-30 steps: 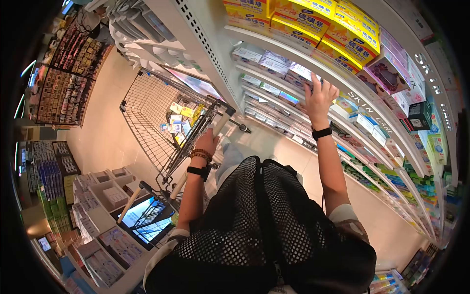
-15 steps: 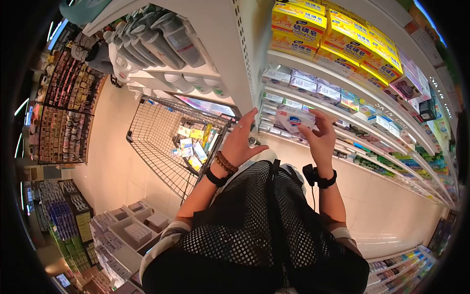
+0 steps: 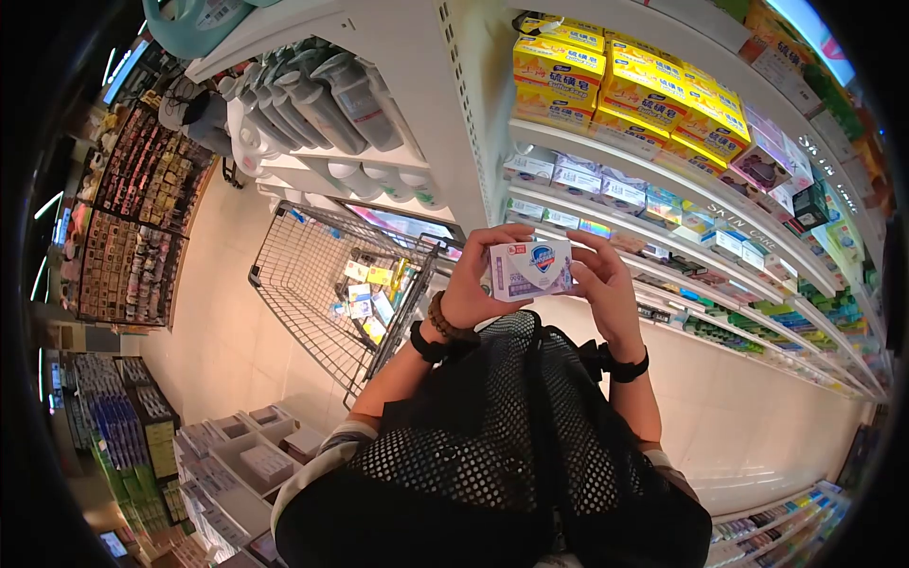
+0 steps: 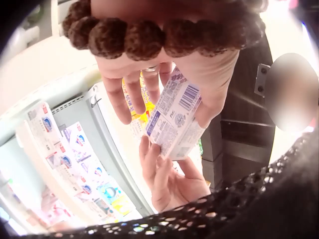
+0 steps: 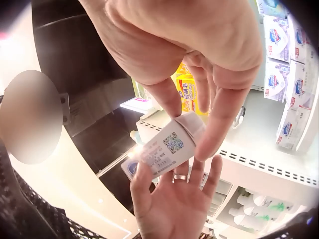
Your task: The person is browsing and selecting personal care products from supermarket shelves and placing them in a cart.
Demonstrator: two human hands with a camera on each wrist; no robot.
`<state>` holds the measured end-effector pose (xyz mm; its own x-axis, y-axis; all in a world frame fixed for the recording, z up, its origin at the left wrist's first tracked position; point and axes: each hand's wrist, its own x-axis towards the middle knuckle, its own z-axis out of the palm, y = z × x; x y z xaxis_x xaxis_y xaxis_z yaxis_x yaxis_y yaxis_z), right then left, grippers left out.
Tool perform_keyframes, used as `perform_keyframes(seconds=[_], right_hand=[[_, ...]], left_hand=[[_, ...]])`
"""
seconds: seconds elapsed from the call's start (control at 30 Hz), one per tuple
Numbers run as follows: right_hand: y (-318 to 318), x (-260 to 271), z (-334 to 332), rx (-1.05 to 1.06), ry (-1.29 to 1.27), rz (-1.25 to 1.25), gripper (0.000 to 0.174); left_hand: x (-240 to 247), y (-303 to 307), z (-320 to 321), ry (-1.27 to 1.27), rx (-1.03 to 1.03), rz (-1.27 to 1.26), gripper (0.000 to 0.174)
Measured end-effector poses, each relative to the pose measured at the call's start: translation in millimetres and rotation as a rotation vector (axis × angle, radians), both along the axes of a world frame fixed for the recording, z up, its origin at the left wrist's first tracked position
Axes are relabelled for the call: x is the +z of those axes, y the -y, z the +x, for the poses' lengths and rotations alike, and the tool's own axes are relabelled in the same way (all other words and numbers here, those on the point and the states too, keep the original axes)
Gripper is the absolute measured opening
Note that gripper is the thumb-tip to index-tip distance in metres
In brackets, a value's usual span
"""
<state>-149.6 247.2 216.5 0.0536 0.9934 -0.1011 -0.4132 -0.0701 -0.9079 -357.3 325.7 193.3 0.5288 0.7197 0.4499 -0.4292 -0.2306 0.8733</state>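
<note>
A white and purple soap box [image 3: 532, 269] is held between both hands in front of the chest, its logo side facing up toward the head camera. My left hand [image 3: 464, 289] grips its left end, thumb along the lower edge and fingers behind. At the opposite end, my right hand [image 3: 611, 295] pinches the box with thumb and fingers. A barcode panel of the soap box [image 4: 177, 114] shows in the left wrist view. In the right wrist view, a side of the soap box [image 5: 167, 148] bears a QR code, and the left hand [image 5: 174, 211] wears a ring.
A shopping cart [image 3: 303, 284] with several packages stands at the left. Shelves to the right carry yellow sulfur soap boxes [image 3: 644, 95] and more white soap boxes [image 3: 576, 178]. Grey bottles [image 3: 350, 99] fill a shelf ahead. Stacked goods [image 3: 241, 464] stand at lower left.
My right hand has brought the soap box from the shelf to the chest. My left hand has let go of the cart handle, moved right and taken hold of the box.
</note>
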Motion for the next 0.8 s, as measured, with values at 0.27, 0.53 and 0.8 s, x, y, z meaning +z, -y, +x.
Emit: perform_keyframes(seconds=[0.27,0.53,0.8], right_hand=[[0,2,18,0.045,0.131,0.102,0.043],[-7,5,19,0.118,0.18,0.111,0.049],[-18,3,-11,0.312,0.146,0.179,0.048]], left_hand=[[42,3,16,-0.532,0.429,0.573,0.087],[40,9,21,-0.527,0.606,0.719,0.099],[22,20,-23,-0.768,0.632,0.504,0.09]])
